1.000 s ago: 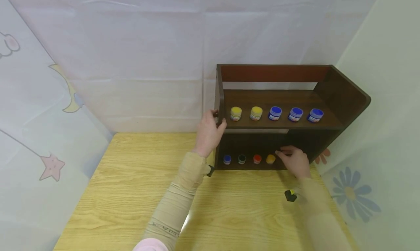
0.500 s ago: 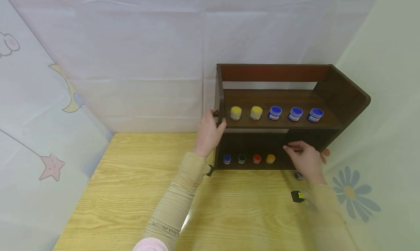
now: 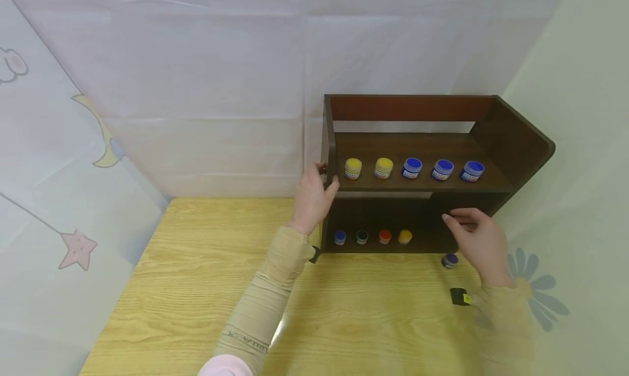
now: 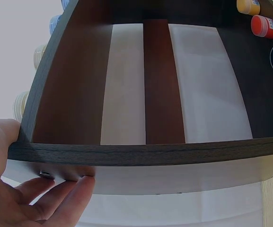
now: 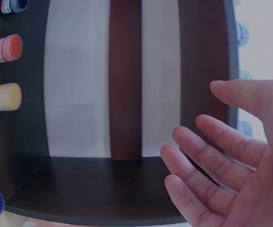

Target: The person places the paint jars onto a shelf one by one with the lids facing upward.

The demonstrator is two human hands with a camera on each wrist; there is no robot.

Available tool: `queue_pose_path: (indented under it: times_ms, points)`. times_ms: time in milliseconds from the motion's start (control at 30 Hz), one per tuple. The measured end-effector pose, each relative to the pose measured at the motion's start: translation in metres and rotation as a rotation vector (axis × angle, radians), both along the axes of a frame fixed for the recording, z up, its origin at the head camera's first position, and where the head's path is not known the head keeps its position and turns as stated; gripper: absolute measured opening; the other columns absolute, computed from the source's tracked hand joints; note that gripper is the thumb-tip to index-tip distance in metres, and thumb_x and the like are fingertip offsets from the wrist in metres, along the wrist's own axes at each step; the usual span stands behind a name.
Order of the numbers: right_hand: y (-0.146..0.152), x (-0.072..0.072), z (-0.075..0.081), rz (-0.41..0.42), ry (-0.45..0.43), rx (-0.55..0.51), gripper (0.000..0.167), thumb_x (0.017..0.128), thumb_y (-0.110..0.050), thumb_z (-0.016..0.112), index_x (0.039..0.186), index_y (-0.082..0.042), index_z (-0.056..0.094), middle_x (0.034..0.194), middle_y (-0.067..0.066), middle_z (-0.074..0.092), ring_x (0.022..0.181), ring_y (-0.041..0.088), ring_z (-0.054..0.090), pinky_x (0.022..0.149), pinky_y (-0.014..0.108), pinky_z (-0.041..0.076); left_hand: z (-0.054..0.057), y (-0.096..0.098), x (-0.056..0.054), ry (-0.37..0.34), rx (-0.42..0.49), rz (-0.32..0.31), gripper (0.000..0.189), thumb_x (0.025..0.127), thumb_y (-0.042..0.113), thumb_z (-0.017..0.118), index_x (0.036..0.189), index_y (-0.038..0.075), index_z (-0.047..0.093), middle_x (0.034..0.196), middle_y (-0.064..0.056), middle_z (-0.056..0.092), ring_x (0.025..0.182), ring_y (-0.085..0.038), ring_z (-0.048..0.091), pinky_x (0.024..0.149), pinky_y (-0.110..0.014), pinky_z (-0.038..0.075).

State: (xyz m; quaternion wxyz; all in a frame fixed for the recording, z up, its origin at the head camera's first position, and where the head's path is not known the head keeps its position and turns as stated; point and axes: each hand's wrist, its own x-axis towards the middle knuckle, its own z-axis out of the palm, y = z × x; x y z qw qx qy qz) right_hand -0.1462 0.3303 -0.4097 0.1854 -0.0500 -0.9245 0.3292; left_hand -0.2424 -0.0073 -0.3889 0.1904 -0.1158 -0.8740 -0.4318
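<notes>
My left hand point(image 3: 314, 200) grips the left side panel of a dark brown wooden shelf point(image 3: 417, 189), with fingers on its outer face and thumb by the front edge. In the left wrist view those fingers point(image 4: 72, 201) press the panel. Bare of any object, my right hand point(image 3: 480, 245) hovers before the lower right compartment, its fingers point(image 5: 216, 151) loosely bent and spread from the thumb. On the lower level stand small paint jars: blue point(image 3: 340, 237), dark green point(image 3: 362, 237), red point(image 3: 385, 236) and yellow point(image 3: 405, 237). A dark blue jar point(image 3: 449, 260) sits on the table below my right hand.
Along the upper level stand two yellow jars point(image 3: 352, 168) and three blue jars point(image 3: 443, 169). The shelf rests on a light wooden table point(image 3: 221, 278), close to the back wall point(image 3: 211, 92) and the right wall point(image 3: 580, 201). Each wrist carries a small black device point(image 3: 460, 296).
My right hand has moved right, away from the yellow jar on the lower level, uncovering the dark blue jar on the table. My left hand stays on the side panel.
</notes>
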Motion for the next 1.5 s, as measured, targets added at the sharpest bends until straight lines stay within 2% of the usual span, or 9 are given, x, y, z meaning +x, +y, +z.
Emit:
queue_pose_path:
  times_ms: [233, 367, 467, 633, 833, 967, 1067, 1233, 1500]
  points:
    - [0.005, 0.011, 0.012, -0.059, 0.019, 0.035, 0.038, 0.098, -0.034, 0.069, 0.115, -0.001, 0.071, 0.099, 0.018, 0.073, 0.074, -0.016, 0.049, 0.068, 0.02, 0.044, 0.0, 0.0, 0.001, 0.013, -0.011, 0.008, 0.043, 0.1, 0.023, 0.064, 0.13, -0.005, 0.054, 0.122, -0.018, 0.062, 0.097, -0.029, 0.068, 0.075, -0.031, 0.06]
    - [0.011, 0.014, 0.011, -0.081, -0.002, 0.065, 0.04, 0.099, -0.036, 0.066, 0.117, 0.0, 0.07, 0.101, 0.02, 0.073, 0.084, 0.015, 0.067, 0.07, 0.025, 0.044, 0.001, 0.0, 0.001, 0.011, -0.015, 0.01, 0.043, 0.1, 0.023, 0.064, 0.13, -0.005, 0.054, 0.122, -0.018, 0.062, 0.097, -0.029, 0.068, 0.075, -0.031, 0.06]
    - [0.013, 0.016, 0.009, -0.09, -0.02, 0.063, 0.042, 0.1, -0.036, 0.065, 0.118, 0.002, 0.068, 0.103, 0.022, 0.071, 0.095, 0.041, 0.066, 0.072, 0.032, 0.045, 0.001, 0.0, 0.001, 0.007, -0.016, 0.007, 0.043, 0.1, 0.024, 0.064, 0.13, -0.005, 0.054, 0.122, -0.018, 0.062, 0.098, -0.029, 0.068, 0.076, -0.032, 0.06]
    - [0.019, 0.016, 0.002, -0.092, -0.055, 0.064, 0.044, 0.1, -0.037, 0.064, 0.117, 0.003, 0.068, 0.104, 0.025, 0.07, 0.093, 0.042, 0.065, 0.07, 0.039, 0.045, 0.001, 0.0, 0.001, 0.003, -0.017, 0.007, 0.042, 0.1, 0.023, 0.064, 0.13, -0.005, 0.054, 0.122, -0.018, 0.062, 0.099, -0.029, 0.068, 0.077, -0.031, 0.06]
    - [0.027, 0.015, -0.01, -0.085, -0.077, 0.065, 0.043, 0.1, -0.037, 0.064, 0.117, 0.002, 0.069, 0.104, 0.024, 0.071, 0.092, 0.041, 0.066, 0.069, 0.036, 0.044, 0.002, 0.0, 0.002, 0.012, -0.019, 0.01, 0.042, 0.099, 0.023, 0.064, 0.129, -0.005, 0.054, 0.121, -0.018, 0.062, 0.099, -0.029, 0.068, 0.078, -0.032, 0.059]
    - [0.031, 0.012, -0.02, -0.079, -0.09, 0.056, 0.042, 0.1, -0.036, 0.064, 0.115, 0.003, 0.07, 0.103, 0.025, 0.071, 0.094, 0.043, 0.065, 0.073, 0.043, 0.046, 0.003, 0.0, 0.002, 0.006, -0.013, 0.007, 0.042, 0.1, 0.023, 0.064, 0.129, -0.005, 0.054, 0.122, -0.018, 0.062, 0.1, -0.029, 0.067, 0.079, -0.033, 0.059]
    - [0.036, 0.01, -0.03, -0.069, -0.102, 0.061, 0.041, 0.101, -0.033, 0.064, 0.113, 0.005, 0.07, 0.102, 0.026, 0.071, 0.096, 0.046, 0.064, 0.074, 0.049, 0.048, 0.003, 0.0, 0.002, -0.002, -0.012, 0.006, 0.043, 0.1, 0.024, 0.064, 0.13, -0.005, 0.054, 0.123, -0.018, 0.061, 0.101, -0.029, 0.067, 0.08, -0.033, 0.059]
    - [0.046, 0.007, -0.051, -0.054, -0.13, 0.076, 0.039, 0.101, -0.032, 0.064, 0.109, 0.005, 0.071, 0.098, 0.026, 0.071, 0.083, 0.042, 0.066, 0.062, 0.04, 0.047, 0.003, 0.0, 0.002, -0.01, -0.013, 0.001, 0.043, 0.1, 0.024, 0.064, 0.13, -0.005, 0.053, 0.123, -0.018, 0.061, 0.102, -0.029, 0.066, 0.08, -0.033, 0.059]
    - [0.058, 0.001, -0.081, -0.042, -0.163, 0.074, 0.04, 0.1, -0.035, 0.065, 0.104, 0.004, 0.072, 0.102, 0.026, 0.071, 0.086, 0.043, 0.068, 0.065, 0.042, 0.049, 0.003, -0.001, 0.002, -0.013, -0.014, -0.012, 0.042, 0.1, 0.023, 0.063, 0.13, -0.005, 0.053, 0.122, -0.018, 0.062, 0.1, -0.027, 0.067, 0.078, -0.031, 0.059]
